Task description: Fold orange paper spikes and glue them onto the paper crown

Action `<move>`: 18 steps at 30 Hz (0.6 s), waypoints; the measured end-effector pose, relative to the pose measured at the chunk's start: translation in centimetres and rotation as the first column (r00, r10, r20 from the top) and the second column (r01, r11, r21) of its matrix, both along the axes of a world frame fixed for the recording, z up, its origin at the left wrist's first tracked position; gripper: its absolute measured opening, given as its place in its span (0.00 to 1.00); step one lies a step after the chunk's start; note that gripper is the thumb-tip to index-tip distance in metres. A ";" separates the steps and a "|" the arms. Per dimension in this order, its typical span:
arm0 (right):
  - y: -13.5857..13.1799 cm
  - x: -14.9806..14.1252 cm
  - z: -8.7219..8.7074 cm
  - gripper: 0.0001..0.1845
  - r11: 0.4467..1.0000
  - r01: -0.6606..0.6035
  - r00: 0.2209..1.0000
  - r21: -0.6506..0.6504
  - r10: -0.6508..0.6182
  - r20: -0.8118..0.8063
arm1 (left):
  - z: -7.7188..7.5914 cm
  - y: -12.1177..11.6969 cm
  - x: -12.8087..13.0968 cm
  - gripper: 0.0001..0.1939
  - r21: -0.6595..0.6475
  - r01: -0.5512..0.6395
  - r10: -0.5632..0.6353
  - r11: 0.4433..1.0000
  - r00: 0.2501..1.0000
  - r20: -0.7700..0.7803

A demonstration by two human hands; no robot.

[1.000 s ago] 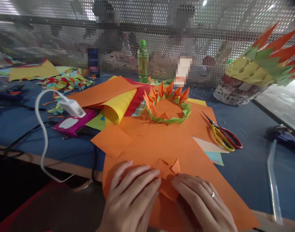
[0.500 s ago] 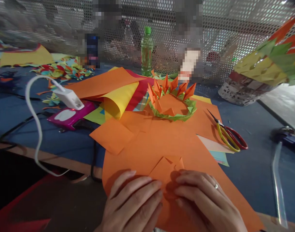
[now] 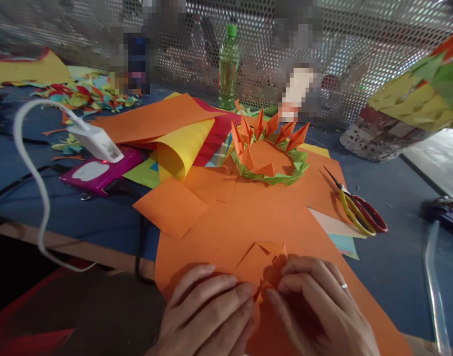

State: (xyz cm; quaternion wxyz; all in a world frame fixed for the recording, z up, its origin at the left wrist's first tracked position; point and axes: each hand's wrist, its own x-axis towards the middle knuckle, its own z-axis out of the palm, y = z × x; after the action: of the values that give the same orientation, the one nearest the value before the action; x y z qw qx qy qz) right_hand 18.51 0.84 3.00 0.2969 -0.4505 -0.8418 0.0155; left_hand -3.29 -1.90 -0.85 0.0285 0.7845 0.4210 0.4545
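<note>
A small folded piece of orange paper (image 3: 256, 261) lies on a large orange sheet (image 3: 244, 212), with a flap lifting at its right side. My left hand (image 3: 211, 314) rests flat over its left edge, fingers stretched out. At the right edge, my right hand (image 3: 318, 299), with a ring on one finger, pinches the paper between thumb and fingertips. Past the hands stands a ring of folded green pieces (image 3: 263, 178) topped with orange points. A loose orange square (image 3: 170, 206) lies left of it.
Scissors (image 3: 355, 212) with red and yellow handles lie to the right. Further out are a glue gun (image 3: 443, 212), a papered basket (image 3: 378, 131), a green-capped bottle (image 3: 228, 69), a pink power strip (image 3: 100, 173) with a white charger (image 3: 96, 141), and paper scraps (image 3: 80, 94).
My right hand has gone from lying against the folded paper to pinching its right edge, and the flap there has shifted. My left hand stays over the left edge. The camera view has moved slightly.
</note>
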 end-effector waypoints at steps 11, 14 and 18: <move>0.2 -0.1 0.2 0.08 1.000 0.003 1.000 -0.014 -0.003 0.007 | -0.1 0.5 0.1 0.10 0.010 -0.011 0.011 1.000 0.999 -0.053; 0.2 -0.1 0.2 0.08 1.000 0.003 1.000 -0.017 -0.002 0.015 | -0.7 1.1 0.3 0.14 0.200 -0.036 0.044 0.979 0.998 -0.035; 0.2 0.0 0.2 0.07 1.000 0.008 1.000 -0.013 -0.008 0.021 | -0.9 1.5 0.8 0.14 0.193 -0.100 0.127 0.976 0.983 -0.132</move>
State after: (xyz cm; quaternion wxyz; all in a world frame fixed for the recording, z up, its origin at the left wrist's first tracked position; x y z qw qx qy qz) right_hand 18.50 0.99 3.19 0.2850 -0.4559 -0.8430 0.0151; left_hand -2.46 -0.39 -1.75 -0.1012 0.7890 0.4220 0.4349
